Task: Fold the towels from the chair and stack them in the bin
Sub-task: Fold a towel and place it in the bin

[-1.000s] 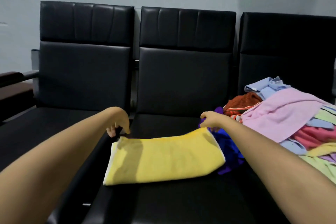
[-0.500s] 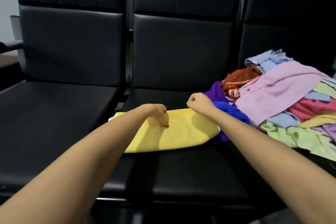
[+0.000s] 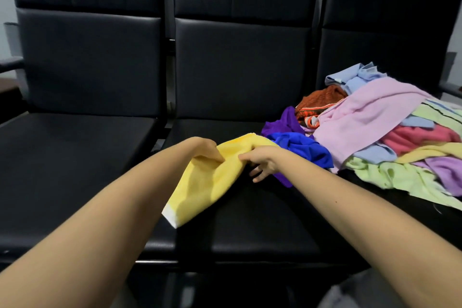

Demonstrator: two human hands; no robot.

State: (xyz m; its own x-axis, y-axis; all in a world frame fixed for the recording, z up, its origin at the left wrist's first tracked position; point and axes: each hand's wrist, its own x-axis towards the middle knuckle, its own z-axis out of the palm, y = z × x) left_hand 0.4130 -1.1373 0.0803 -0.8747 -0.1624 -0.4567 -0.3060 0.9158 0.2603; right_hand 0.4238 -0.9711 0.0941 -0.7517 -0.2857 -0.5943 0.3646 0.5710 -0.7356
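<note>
Head view showed the left hand (image 3: 206,149) pinching the yellow towel (image 3: 210,177) on the middle chair seat (image 3: 250,220); the right hand (image 3: 262,161) gripped its other side, lower fingers spread loose. Unfolded towels (image 3: 387,137) lay heaped just right of it.

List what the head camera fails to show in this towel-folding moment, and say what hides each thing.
- The bin: nowhere in the head view, so its place and contents are unknown.
- Left hand: fingertips buried in the yellow towel, grip only inferred.
- Right hand: palm faces away; its hold on the towel is unclear.
- Towel pile: cut off by the right edge; lower layers are covered by the pink towel, so no count.
</note>
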